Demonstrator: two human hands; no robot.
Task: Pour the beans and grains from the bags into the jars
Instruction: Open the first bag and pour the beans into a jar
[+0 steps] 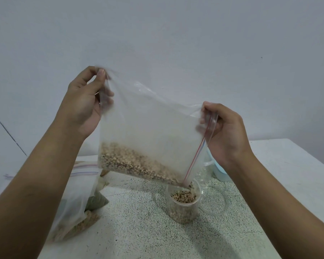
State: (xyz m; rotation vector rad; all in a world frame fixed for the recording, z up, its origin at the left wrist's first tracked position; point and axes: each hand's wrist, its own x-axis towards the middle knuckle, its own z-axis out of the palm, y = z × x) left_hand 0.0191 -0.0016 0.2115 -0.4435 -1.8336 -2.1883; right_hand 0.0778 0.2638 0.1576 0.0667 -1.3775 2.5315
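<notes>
A clear zip bag with a red zip line hangs tilted above the table, light brown beans lying along its lower edge. My left hand pinches the bag's upper left corner. At the right, my right hand grips the bag's zip edge. The bag's lowest corner sits at the mouth of a small clear jar, and beans are dropping into it. That jar is partly filled with the same beans.
More zip bags of beans and green grains lie on the speckled table at the left. A clear lid rests right of the jar. Behind stand another clear jar and a pale blue container. A white wall is close behind.
</notes>
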